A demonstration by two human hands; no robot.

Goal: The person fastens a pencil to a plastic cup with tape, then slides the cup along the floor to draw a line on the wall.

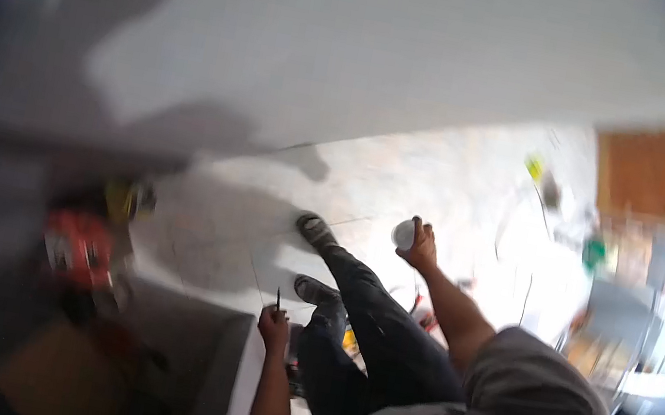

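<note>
My left hand (272, 328), low in the view beside my leg, is closed around a thin dark stick-like tool (279, 298) that points up; blur hides whether it is a pen or a screwdriver. Out in front of my body, my right hand (422, 249) grips a white round object (404, 234) with its pale face turned away to the left. Its exact kind cannot be made out. Both hands are well apart, over the bright tiled floor.
A pale wall (429, 48) crosses the top. Red equipment (79, 249) and a cardboard-coloured box (63, 373) sit at the left. A yellow-green item (534, 167) with a cable lies on the floor (372, 179). A brown wooden panel (664, 171) stands at the right.
</note>
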